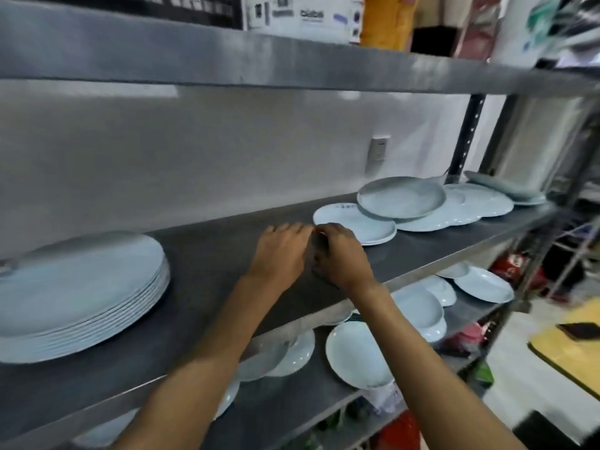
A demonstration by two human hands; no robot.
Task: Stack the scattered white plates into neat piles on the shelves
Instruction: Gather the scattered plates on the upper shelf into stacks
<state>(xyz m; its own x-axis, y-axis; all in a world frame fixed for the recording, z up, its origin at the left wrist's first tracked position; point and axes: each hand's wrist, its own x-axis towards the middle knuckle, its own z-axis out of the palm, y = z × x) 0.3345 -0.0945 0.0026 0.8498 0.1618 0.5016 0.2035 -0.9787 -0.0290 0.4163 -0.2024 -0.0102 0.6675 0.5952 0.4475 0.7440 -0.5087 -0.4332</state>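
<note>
A neat pile of several large white plates (81, 287) stands at the left of the middle shelf (207, 254). Further right on that shelf lies a small white plate stack (357, 220), with a tilted plate (402, 196) leaning on it and on more overlapping plates (467, 206). My left hand (281, 251) and my right hand (341, 254) are side by side, touching, at the near-left rim of the small stack. My right hand's fingers curl over that rim. What my left hand's curled fingers hold is hidden. Scattered white plates (357, 352) lie on the lower shelf (279, 407).
The upper shelf (227, 60) hangs low overhead and carries boxes (298, 14). Greenish plates (506, 188) sit at the far right end of the middle shelf by a dark upright post (467, 134). A yellow table (571, 349) stands to the right.
</note>
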